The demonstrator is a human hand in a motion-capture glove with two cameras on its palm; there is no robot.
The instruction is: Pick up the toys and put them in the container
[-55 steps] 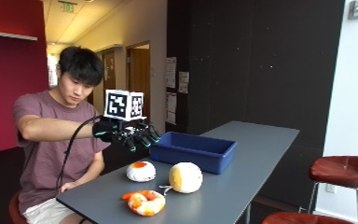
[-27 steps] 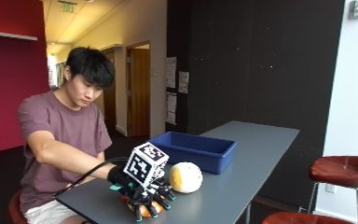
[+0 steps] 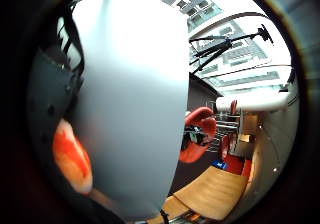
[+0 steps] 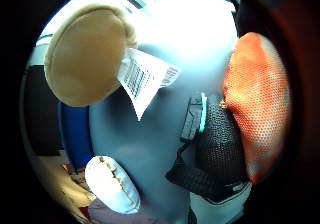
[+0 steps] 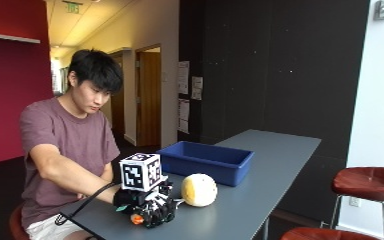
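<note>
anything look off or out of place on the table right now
Nothing stands out. The gloved right hand is down on the grey table, its grip closing around an orange-and-white plush toy. A round cream plush toy and a small white plush toy lie intact nearby, and the blue plastic bin sits upright.

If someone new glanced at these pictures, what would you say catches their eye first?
Probably the gloved right hand, down on the grey table near its front edge and closed around an orange toy. Next, the round cream toy just beside it, and the blue container behind both.
</note>
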